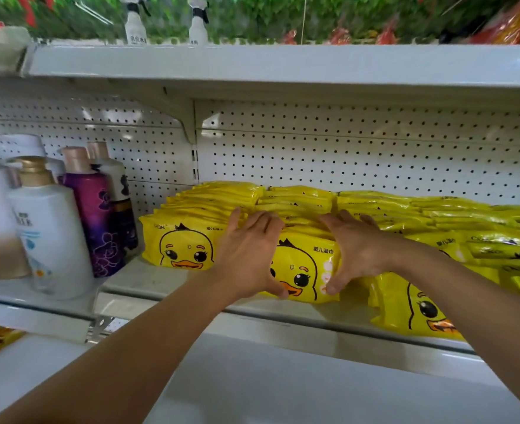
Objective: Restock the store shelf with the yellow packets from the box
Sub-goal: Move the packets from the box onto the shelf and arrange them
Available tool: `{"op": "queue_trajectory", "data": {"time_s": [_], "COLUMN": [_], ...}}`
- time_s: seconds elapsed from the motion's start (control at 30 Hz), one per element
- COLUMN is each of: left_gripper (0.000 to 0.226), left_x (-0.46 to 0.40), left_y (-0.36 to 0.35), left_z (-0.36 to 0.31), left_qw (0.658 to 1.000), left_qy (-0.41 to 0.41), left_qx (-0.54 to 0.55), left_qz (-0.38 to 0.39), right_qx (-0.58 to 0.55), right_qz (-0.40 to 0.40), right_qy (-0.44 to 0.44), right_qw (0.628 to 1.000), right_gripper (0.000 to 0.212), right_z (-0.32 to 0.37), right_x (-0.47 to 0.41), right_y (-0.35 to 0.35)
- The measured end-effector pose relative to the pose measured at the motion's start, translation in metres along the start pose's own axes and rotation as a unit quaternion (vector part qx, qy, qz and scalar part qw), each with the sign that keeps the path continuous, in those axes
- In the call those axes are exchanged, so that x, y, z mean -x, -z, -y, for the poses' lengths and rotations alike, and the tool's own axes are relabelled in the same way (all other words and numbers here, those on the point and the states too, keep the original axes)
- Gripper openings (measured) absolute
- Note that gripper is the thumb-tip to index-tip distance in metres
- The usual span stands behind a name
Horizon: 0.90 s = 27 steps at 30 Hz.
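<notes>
Rows of yellow packets printed with a duck face fill the white shelf [166, 286]. The front packet of the middle row [304, 270] stands upright between both my hands. My left hand [249, 255] grips its left side, fingers over the top and thumb low on the front. My right hand [353, 249] grips its right side the same way. Another row of yellow packets [185, 243] stands to the left. More yellow packets [411, 304] lean and lie at the right. The box is not in view.
Shampoo and lotion bottles [53, 234] stand on the shelf at the left, close to the left row. A pegboard back wall [344, 154] closes the shelf behind. The upper shelf [283, 65] carries spray bottles [136, 22]. A lower white shelf [267, 390] juts out under my arms.
</notes>
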State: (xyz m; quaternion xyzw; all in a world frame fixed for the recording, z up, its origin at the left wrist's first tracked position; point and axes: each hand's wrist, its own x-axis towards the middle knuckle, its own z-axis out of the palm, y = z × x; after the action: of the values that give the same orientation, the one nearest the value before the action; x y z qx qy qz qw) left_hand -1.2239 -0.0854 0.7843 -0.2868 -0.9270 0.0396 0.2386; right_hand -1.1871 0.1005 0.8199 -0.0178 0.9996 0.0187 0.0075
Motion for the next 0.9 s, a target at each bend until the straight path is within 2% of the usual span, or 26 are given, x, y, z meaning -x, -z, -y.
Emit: {"op": "queue_trajectory", "data": {"time_s": [0.17, 0.33, 0.4, 0.47, 0.53, 0.6, 0.67, 0.8, 0.9], "left_gripper": [0.119, 0.112, 0.11, 0.114, 0.12, 0.12, 0.119, 0.112, 0.111], "left_x": [-0.005, -0.013, -0.015, -0.016, -0.018, -0.019, -0.022, -0.026, -0.025], "left_y": [-0.003, -0.013, -0.02, -0.022, -0.02, -0.019, -0.018, -0.017, -0.018], "left_z": [0.0, 0.002, 0.006, 0.009, 0.008, 0.008, 0.009, 0.009, 0.008], "left_qw": [1.0, 0.998, 0.995, 0.993, 0.995, 0.997, 0.996, 0.997, 0.997], "left_qy": [0.006, -0.001, 0.007, 0.002, -0.018, -0.031, -0.032, -0.02, -0.015], "left_qx": [-0.015, -0.019, -0.026, -0.006, 0.008, 0.012, -0.002, 0.008, 0.008], "left_qz": [-0.024, -0.061, -0.091, -0.115, -0.093, -0.074, -0.077, -0.072, -0.074], "right_qx": [0.014, 0.023, 0.004, -0.085, -0.203, -0.261, -0.234, -0.191, -0.18], "right_qz": [-0.087, -0.133, -0.121, -0.065, -0.039, -0.093, -0.124, -0.056, -0.06], "right_qy": [0.005, 0.007, 0.005, -0.006, 0.004, 0.009, -0.009, -0.028, -0.021], "right_qw": [0.996, 0.991, 0.993, 0.994, 0.978, 0.961, 0.964, 0.98, 0.982], "right_gripper": [0.114, 0.109, 0.113, 0.111, 0.087, 0.058, 0.048, 0.044, 0.039], "right_z": [0.006, 0.003, 0.001, -0.004, -0.012, -0.022, -0.026, -0.025, -0.024], "right_x": [-0.007, -0.016, -0.017, -0.014, -0.016, -0.029, -0.048, -0.074, -0.075], "right_y": [-0.006, -0.013, -0.011, 0.0, 0.014, 0.018, 0.014, 0.008, 0.011]}}
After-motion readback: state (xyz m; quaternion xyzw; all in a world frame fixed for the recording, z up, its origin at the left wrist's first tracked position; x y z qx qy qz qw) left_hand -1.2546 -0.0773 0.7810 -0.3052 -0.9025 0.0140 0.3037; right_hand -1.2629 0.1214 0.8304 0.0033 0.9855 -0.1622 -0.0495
